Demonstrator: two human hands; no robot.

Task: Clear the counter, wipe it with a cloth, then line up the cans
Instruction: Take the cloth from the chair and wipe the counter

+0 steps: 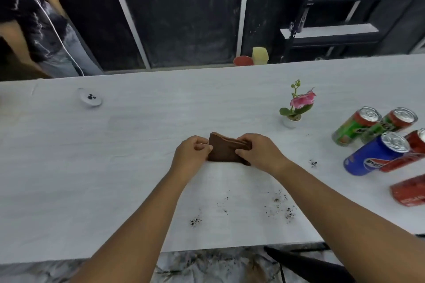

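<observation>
White counter (115, 167) mostly cleared but crumbs (279, 207) unwiped; left hand (192, 153) and right hand (259, 151) pinch the folded cloth (226, 150) mid-counter; cans (377, 142) cluster unaligned at right.

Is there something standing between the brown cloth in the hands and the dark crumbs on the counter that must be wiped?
Nothing visible. The brown cloth, held by the left hand and right hand, has only bare counter between it and the crumbs.

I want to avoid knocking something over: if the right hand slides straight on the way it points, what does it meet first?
The right hand points up-left across the cloth; past it, probably the left hand.
</observation>
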